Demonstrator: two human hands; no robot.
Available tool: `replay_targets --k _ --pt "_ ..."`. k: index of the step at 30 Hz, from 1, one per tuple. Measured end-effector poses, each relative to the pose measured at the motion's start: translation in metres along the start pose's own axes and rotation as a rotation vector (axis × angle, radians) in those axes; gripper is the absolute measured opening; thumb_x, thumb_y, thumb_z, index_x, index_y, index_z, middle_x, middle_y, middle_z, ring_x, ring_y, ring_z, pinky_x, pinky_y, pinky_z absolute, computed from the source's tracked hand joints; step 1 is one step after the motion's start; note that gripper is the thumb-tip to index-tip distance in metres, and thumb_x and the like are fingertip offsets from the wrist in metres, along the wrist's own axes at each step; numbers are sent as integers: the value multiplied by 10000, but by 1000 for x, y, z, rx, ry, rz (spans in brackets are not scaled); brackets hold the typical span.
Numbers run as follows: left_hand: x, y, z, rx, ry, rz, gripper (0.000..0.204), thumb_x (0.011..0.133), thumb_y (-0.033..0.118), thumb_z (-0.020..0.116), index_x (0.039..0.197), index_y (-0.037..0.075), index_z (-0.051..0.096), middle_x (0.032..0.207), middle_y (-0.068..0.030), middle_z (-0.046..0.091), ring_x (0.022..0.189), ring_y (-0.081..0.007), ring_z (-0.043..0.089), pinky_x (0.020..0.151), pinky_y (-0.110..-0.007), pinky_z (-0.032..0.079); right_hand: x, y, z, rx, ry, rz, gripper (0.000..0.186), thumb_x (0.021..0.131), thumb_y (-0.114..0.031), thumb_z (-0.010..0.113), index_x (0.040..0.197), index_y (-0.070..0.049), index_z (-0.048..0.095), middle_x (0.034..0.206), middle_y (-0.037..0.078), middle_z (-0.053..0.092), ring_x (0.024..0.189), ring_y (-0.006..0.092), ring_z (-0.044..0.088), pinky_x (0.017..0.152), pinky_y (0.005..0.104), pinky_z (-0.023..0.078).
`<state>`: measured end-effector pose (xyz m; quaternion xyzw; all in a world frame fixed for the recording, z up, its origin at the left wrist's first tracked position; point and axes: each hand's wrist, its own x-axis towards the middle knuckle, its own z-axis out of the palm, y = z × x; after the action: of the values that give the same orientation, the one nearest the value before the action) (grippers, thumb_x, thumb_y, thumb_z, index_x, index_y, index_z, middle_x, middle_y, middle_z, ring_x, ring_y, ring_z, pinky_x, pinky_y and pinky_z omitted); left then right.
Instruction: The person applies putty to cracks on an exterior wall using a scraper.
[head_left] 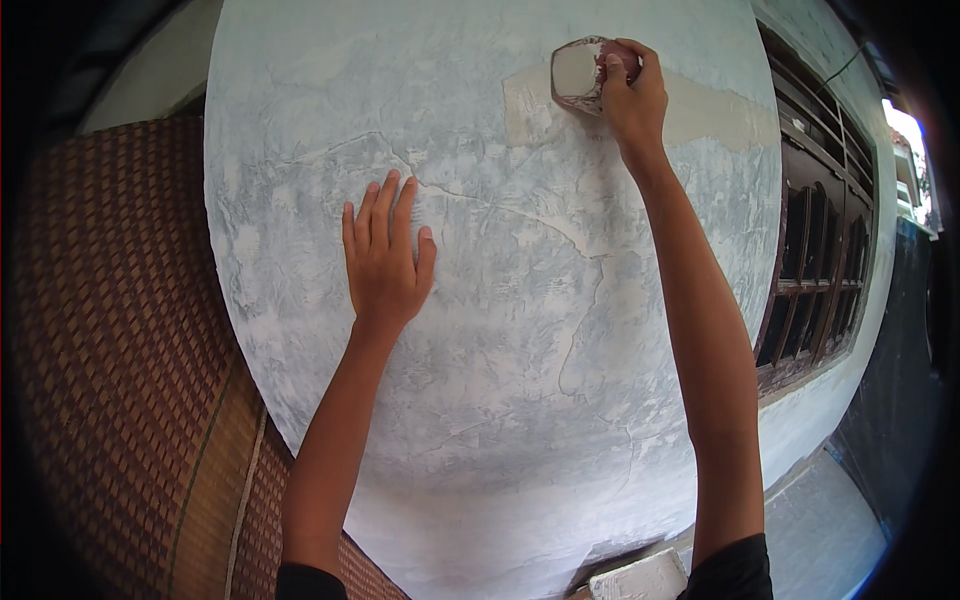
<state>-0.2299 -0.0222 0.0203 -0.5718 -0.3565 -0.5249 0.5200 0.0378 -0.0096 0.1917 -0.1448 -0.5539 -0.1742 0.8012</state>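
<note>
Pressing a small flat putty scraper (580, 72), its blade coated in pale grey filler, against the weathered bluish-white plastered wall (500, 330), my right hand (632, 95) is closed around the tool's reddish-brown back, fingers curled over its top edge. The scraper sits high on the wall, at the left end of a fresh beige band of smoothed filler (700, 115) that runs from the blade toward the window side of the wall. My right forearm stretches up the wall from the lower edge to reach it.

Lower on the same wall and to the left of the scraper, my left hand (385, 260) lies flat and open, holding nothing, palm against the plaster with fingers spread and pointing upward. Its fingertips touch a thin crack (520, 215) that wanders across the wall from above the left hand toward the right arm, then drops downward.

Left of the wall stands a brown woven rattan panel (120, 330) with a diagonal lattice pattern. Right of the wall, a dark wooden window frame with upright bars (815, 270) is set into it. At the foot of the wall, beside my right elbow, part of a white filler-smeared flat board (640, 578) shows at the bottom edge.
</note>
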Motion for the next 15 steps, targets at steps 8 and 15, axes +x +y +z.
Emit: replay_targets --k 8,15 --pt "-2 2 0 -2 -18 -3 533 948 174 478 1471 93 413 1526 -110 389 1419 -329 325 1194 -536 172 -5 3 12 -73 -73 -105 264 916 -149 583 1164 -59 583 985 207 708 924 381 679 889 458 497" --pt "-10 8 -2 18 -65 -31 555 970 186 448 1510 96 357 1560 -115 348 1452 -335 278 1201 -538 147 -20 4 12 -93 -119 -249 274 914 -136 586 1183 -84 579 965 201 693 914 372 672 838 449 509"
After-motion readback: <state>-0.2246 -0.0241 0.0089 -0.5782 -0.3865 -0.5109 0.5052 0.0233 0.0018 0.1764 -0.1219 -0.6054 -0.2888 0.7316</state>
